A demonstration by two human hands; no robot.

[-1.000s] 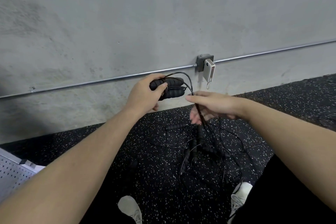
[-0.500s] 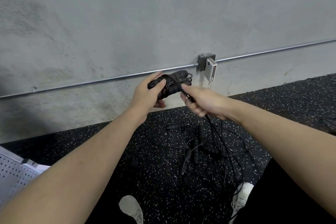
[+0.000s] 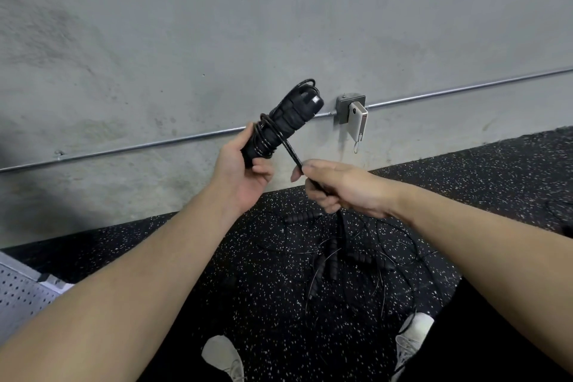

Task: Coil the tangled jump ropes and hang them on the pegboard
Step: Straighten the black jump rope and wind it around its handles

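Gym or fitness room, utility-grade. Floor [image 3: 254, 260]: black rubber matting with white flecks, the kind laid under exercise gear. Wall [image 3: 217, 25]: bare grey concrete, unpainted. Metal conduit [image 3: 465, 90] runs along it into a surface-mounted junction box [image 3: 345, 102]. Tangle of black jump ropes [image 3: 338, 254] on the floor. Perforated metal pegboard [image 3: 18, 298] at lower left.

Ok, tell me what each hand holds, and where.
Left hand grips the paired jump rope handles at their lower end; right hand pinches the cord just below the wraps.
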